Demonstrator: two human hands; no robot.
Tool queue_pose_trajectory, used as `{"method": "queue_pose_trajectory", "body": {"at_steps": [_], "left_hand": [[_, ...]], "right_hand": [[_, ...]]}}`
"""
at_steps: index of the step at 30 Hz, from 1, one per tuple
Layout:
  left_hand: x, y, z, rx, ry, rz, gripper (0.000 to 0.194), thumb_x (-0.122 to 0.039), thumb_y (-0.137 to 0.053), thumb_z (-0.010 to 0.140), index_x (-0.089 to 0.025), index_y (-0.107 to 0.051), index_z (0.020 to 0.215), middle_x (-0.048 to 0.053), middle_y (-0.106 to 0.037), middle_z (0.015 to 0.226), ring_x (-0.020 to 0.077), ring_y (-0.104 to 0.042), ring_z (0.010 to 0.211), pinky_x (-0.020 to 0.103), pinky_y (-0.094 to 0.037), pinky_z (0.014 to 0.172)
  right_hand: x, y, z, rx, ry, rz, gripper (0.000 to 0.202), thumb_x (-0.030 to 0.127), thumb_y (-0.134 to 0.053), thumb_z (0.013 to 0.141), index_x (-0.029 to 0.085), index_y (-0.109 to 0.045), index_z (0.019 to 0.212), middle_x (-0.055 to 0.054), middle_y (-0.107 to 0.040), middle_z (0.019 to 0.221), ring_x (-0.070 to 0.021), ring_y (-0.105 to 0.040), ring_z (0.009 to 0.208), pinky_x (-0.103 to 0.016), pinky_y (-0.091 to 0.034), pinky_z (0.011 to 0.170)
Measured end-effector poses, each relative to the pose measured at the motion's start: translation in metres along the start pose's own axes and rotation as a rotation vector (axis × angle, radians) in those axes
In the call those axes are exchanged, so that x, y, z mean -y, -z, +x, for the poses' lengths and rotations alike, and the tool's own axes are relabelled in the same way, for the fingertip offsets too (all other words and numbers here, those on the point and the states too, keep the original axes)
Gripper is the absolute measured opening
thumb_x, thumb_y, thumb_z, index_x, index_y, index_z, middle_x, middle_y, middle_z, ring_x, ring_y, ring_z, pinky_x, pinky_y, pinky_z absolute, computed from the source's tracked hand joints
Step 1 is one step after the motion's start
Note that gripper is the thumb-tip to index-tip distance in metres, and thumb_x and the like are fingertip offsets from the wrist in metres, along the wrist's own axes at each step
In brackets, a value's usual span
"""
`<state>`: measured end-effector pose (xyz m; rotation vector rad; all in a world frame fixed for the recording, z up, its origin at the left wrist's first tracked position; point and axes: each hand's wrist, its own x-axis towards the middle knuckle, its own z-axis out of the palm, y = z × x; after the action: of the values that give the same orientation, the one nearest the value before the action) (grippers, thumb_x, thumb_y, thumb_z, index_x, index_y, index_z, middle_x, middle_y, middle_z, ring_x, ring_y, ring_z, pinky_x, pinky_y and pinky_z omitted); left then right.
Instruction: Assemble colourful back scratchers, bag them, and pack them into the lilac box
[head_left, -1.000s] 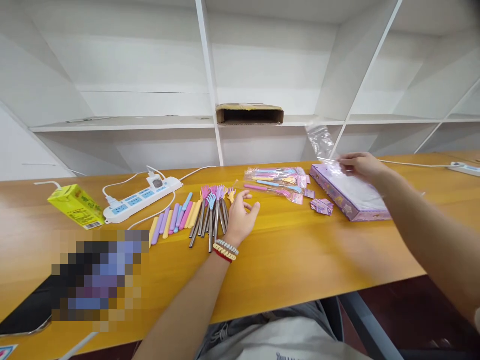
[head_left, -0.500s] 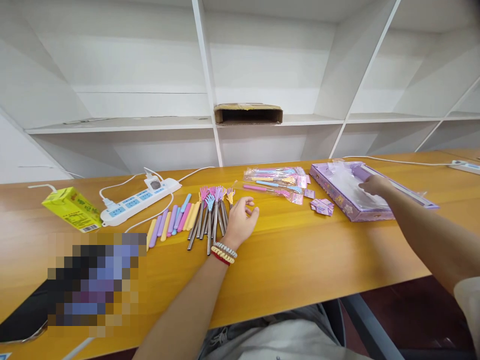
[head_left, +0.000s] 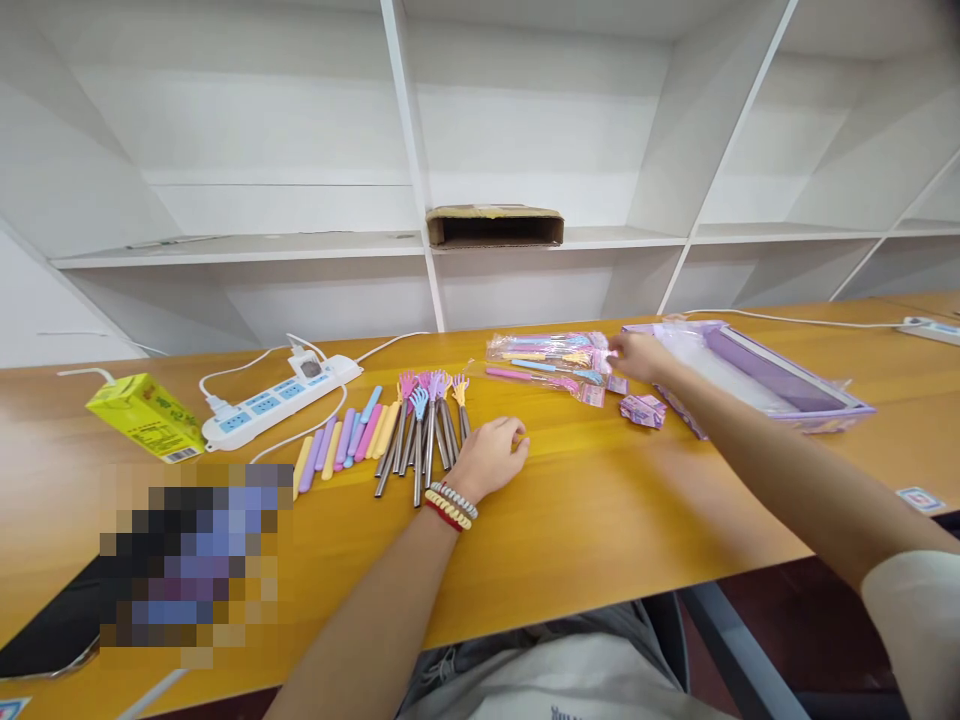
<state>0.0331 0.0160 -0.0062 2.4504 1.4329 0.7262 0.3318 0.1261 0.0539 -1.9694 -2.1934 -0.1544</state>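
My left hand (head_left: 491,456) rests on the table with its fingers loosely bent, the thumb apart and nothing visible in it. Just beside it lie several back scratcher rods (head_left: 430,440) of metal with pink, blue, purple and yellow hand-shaped heads. Loose coloured handles (head_left: 367,432) are lined up to their left. My right hand (head_left: 639,356) reaches over to the back scratchers in clear wrappers (head_left: 551,352), its fingertips closed at the card end of one packet. Close to that wrist are a crumpled purple wrapper (head_left: 643,411) and an open purple box (head_left: 765,365) with clear plastic inside.
A white power strip (head_left: 281,405) with plugs and cords sits at the left, beside a yellow drink carton (head_left: 146,415) with a straw. A blurred-out dark object (head_left: 60,610) lies front left. White shelving (head_left: 540,120) behind holds a cardboard box (head_left: 495,228).
My right hand has come out of the purple box and moved left to the wrapped back scratchers. My left hand has shifted slightly down and to the right.
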Motion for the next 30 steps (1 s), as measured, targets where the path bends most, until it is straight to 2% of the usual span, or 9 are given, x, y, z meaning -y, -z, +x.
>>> {"method": "queue_pose_trajectory", "body": {"at_steps": [3,6,11,15,21,23,26,28,30], "left_hand": [[0.003,0.001,0.0,0.013,0.002,0.007,0.017,-0.031,-0.045,0.083,-0.021,-0.057,0.09,0.003,-0.064,0.09,0.0161,-0.058,0.081,0.028,-0.043,0.071],[0.004,0.001,0.0,0.012,0.009,0.017,0.017,-0.03,-0.045,0.082,-0.021,-0.057,0.09,0.003,-0.064,0.089,0.0162,-0.058,0.081,0.028,-0.043,0.072],[0.004,0.001,0.001,0.008,0.032,0.037,0.018,-0.031,-0.046,0.082,-0.021,-0.057,0.09,0.003,-0.064,0.09,0.0166,-0.059,0.081,0.029,-0.042,0.071],[0.005,0.002,0.001,0.007,0.039,0.046,0.017,-0.031,-0.046,0.082,-0.021,-0.058,0.09,0.002,-0.064,0.089,0.0169,-0.059,0.082,0.029,-0.042,0.071],[0.008,-0.001,0.002,-0.048,0.067,-0.015,0.016,-0.031,-0.049,0.081,-0.021,-0.057,0.09,0.003,-0.064,0.087,0.0167,-0.058,0.079,0.03,-0.043,0.071],[0.011,-0.002,0.006,-0.117,0.104,-0.098,0.018,-0.032,-0.05,0.081,-0.02,-0.057,0.093,0.004,-0.063,0.086,0.0162,-0.058,0.078,0.03,-0.043,0.073],[0.018,0.0,0.013,-0.28,0.262,-0.283,0.027,-0.031,-0.05,0.081,-0.017,-0.053,0.103,0.005,-0.062,0.086,0.0145,-0.057,0.072,0.03,-0.044,0.074],[0.024,0.003,0.017,-0.416,0.375,-0.41,0.032,-0.03,-0.05,0.081,-0.016,-0.049,0.109,0.006,-0.061,0.089,0.0134,-0.056,0.071,0.03,-0.045,0.073],[0.028,0.007,0.019,-0.553,0.421,-0.523,0.035,-0.03,-0.051,0.08,-0.016,-0.046,0.113,0.007,-0.059,0.096,0.013,-0.057,0.076,0.029,-0.045,0.075]], "right_hand": [[0.046,-0.026,0.0,0.075,0.181,-0.008,0.036,0.04,-0.051,0.08,0.013,-0.062,0.102,-0.013,-0.06,0.105,-0.0227,-0.054,0.099,-0.028,-0.039,0.084],[0.078,-0.045,-0.005,0.096,0.224,-0.034,0.043,0.047,-0.05,0.079,0.012,-0.06,0.103,-0.015,-0.058,0.107,-0.0258,-0.052,0.102,-0.031,-0.039,0.085],[0.107,-0.055,-0.02,0.061,0.196,-0.085,0.031,0.03,-0.045,0.082,0.013,-0.058,0.103,-0.017,-0.057,0.106,-0.0269,-0.054,0.101,-0.033,-0.041,0.081],[0.123,-0.058,-0.032,0.083,0.184,-0.085,0.029,0.026,-0.043,0.081,0.011,-0.059,0.1,-0.018,-0.06,0.099,-0.028,-0.055,0.097,-0.034,-0.041,0.079],[0.131,-0.062,-0.044,0.062,0.072,0.045,0.026,0.029,-0.043,0.08,0.012,-0.059,0.092,-0.015,-0.061,0.092,-0.0261,-0.058,0.085,-0.033,-0.042,0.07],[0.127,-0.059,-0.048,-0.009,0.099,0.126,0.024,0.028,-0.043,0.079,0.013,-0.058,0.089,-0.013,-0.061,0.09,-0.0232,-0.057,0.082,-0.03,-0.04,0.069],[0.116,-0.048,-0.054,-0.097,0.228,0.344,0.018,0.025,-0.043,0.077,0.014,-0.057,0.083,-0.007,-0.06,0.081,-0.017,-0.053,0.074,-0.026,-0.038,0.067],[0.108,-0.039,-0.056,-0.051,0.303,0.574,0.016,0.025,-0.043,0.077,0.015,-0.055,0.079,-0.003,-0.057,0.072,-0.013,-0.05,0.065,-0.024,-0.037,0.062],[0.1,-0.031,-0.058,0.104,0.321,0.824,0.018,0.029,-0.044,0.077,0.015,-0.055,0.078,0.001,-0.052,0.064,-0.0101,-0.045,0.055,-0.022,-0.035,0.054]]}}
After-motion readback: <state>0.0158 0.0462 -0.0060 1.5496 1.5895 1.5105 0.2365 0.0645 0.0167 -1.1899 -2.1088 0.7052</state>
